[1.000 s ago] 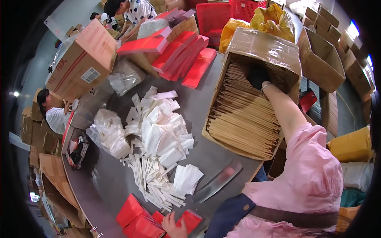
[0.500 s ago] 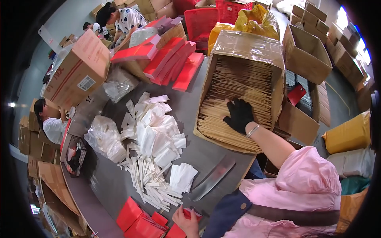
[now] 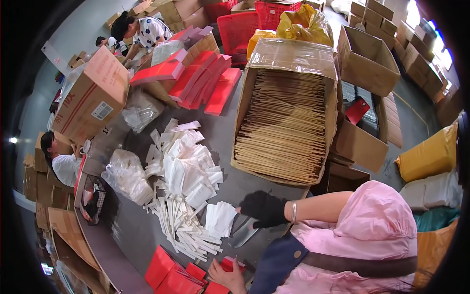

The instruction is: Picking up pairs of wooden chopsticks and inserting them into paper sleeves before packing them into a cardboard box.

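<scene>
My left hand [image 3: 228, 278] is closed on a small red paper packet [image 3: 230, 264] near the lower edge, with its fingers over it. My right hand [image 3: 264, 209], in a black fingerless glove, hovers above the table with finger and thumb apart; nothing shows between them. Its fingertips are just right of a small stack of white paper sleeves [image 3: 220, 219]. Under it lies a flat shiny grey strip [image 3: 242, 235], partly hidden by the glove. Loose red packets [image 3: 169, 272] lie to the left of my left hand.
A carton of thin wooden sticks [image 3: 284, 130] stands beyond my right hand. White sleeves and strips [image 3: 188, 171] are heaped mid-table beside a plastic bag [image 3: 128, 176]. Red packet stacks [image 3: 200, 81] and a carton [image 3: 90, 98] stand farther back. Other people work at the far left.
My right hand has left the sticks in the carton and come down and left to beside the white sleeves. My left hand stays at the red packet. The view has shifted slightly.
</scene>
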`<state>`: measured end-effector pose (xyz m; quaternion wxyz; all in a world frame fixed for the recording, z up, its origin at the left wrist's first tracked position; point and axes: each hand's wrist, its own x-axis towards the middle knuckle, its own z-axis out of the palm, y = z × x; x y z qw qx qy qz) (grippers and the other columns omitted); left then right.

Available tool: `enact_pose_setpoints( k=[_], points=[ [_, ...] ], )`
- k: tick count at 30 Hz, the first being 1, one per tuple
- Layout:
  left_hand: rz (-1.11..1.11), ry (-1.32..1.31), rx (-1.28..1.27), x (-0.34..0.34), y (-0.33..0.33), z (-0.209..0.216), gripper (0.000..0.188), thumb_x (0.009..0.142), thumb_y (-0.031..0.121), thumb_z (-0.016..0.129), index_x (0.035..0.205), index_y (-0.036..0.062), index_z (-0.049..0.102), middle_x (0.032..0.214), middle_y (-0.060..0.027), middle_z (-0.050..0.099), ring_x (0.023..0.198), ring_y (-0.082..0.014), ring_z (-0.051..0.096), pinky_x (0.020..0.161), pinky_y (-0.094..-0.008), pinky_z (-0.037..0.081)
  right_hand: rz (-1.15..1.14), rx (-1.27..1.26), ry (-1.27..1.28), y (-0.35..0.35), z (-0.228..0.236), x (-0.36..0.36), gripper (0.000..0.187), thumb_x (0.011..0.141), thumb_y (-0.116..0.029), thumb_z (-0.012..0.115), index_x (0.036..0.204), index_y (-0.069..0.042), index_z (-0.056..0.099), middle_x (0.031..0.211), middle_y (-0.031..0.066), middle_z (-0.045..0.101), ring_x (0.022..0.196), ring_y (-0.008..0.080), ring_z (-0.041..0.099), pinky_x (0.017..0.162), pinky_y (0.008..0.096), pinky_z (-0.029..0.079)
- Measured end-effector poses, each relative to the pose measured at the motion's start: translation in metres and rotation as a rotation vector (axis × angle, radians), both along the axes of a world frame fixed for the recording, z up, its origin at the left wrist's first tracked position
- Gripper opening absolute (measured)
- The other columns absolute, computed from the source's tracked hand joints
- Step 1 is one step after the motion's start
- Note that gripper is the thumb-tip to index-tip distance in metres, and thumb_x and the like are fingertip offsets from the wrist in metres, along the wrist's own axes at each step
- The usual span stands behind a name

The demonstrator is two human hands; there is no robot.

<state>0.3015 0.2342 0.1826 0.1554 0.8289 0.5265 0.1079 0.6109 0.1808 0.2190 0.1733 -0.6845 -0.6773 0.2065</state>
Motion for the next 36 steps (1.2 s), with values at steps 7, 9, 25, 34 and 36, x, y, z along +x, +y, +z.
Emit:
enact_pose_setpoints(
  k=[7, 9, 25, 34, 36],
  points=[
    [0.167, 0.048, -0.070, 0.000, -0.006, -0.008, 0.081, 0.071, 0.042, 0.078, 0.132, -0.0037, 0.049, 0.134, -0.0210, 0.046, 0.129, -0.0386, 0.038, 0.109, -0.0593, 0.020, 0.129, -0.036, -0.200, -0.014, -0.024, -0.012, 0.062, 0.069, -0.037, 0.078, 0.117, -0.005, 0.057, 0.109, 0.0104, 0.059, 0.106, 0.0283, 0.056, 0.089, 0.0405, 0.044],
    [0.164, 0.032, -0.107, -0.002, -0.003, -0.016, 0.082, 0.071, 0.044, 0.078, 0.132, -0.0035, 0.049, 0.136, -0.0205, 0.044, 0.132, -0.0376, 0.036, 0.111, -0.0603, 0.017, 0.113, -0.038, -0.174, -0.017, -0.031, -0.011, 0.058, 0.068, -0.036, 0.079, 0.113, -0.005, 0.058, 0.106, 0.0098, 0.060, 0.104, 0.0274, 0.057, 0.087, 0.0395, 0.044],
    [0.125, -0.250, -0.106, -0.011, -0.004, -0.013, 0.067, 0.074, 0.036, 0.079, 0.126, 0.0002, 0.056, 0.135, -0.0182, 0.049, 0.132, -0.0385, 0.037, 0.112, -0.0560, 0.020, 0.284, -0.043, -0.057, -0.011, 0.002, -0.028, 0.045, 0.067, -0.035, 0.075, 0.101, -0.009, 0.062, 0.100, 0.0103, 0.060, 0.091, 0.0286, 0.061, 0.080, 0.0425, 0.046],
    [0.177, -0.141, -0.169, -0.012, -0.007, -0.008, 0.076, 0.074, 0.044, 0.078, 0.130, -0.0001, 0.052, 0.138, -0.0183, 0.047, 0.137, -0.0386, 0.031, 0.114, -0.0560, 0.012, 0.307, -0.010, -0.013, -0.007, -0.004, -0.038, 0.056, 0.066, -0.043, 0.076, 0.107, -0.009, 0.061, 0.104, 0.0119, 0.060, 0.098, 0.0313, 0.057, 0.085, 0.0442, 0.040],
    [0.188, -0.122, -0.154, -0.014, -0.008, -0.006, 0.077, 0.074, 0.044, 0.078, 0.131, 0.0000, 0.051, 0.139, -0.0185, 0.047, 0.137, -0.0392, 0.030, 0.114, -0.0566, 0.012, 0.313, 0.041, -0.004, 0.003, -0.010, -0.049, 0.055, 0.066, -0.043, 0.075, 0.106, -0.009, 0.061, 0.103, 0.0121, 0.060, 0.097, 0.0314, 0.057, 0.083, 0.0445, 0.040]
  ],
)
